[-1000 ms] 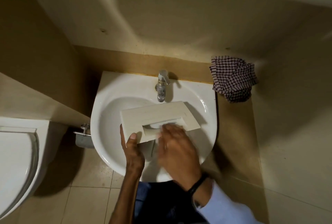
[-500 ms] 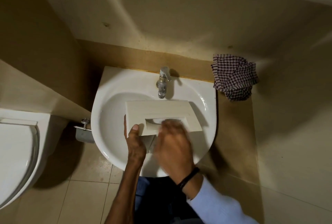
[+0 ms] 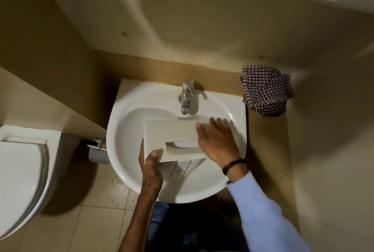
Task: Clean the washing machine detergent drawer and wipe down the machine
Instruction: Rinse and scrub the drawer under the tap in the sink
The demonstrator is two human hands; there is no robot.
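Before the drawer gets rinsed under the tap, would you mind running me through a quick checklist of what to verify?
1. Drawer held securely: ok. The left hand grips the lower left corner of the detergent drawer.
2. Drawer over the basin: ok. It sits above the bowl of the sink.
3. Drawer under the spout: ok. The faucet is right behind its far edge.
4. Water running: cannot tell; no stream is visible.
5. Right hand free for the tap: not ok. It lies on the drawer front, blurred.
6. Cloth in reach: ok. The checkered cloth sits right of the sink.
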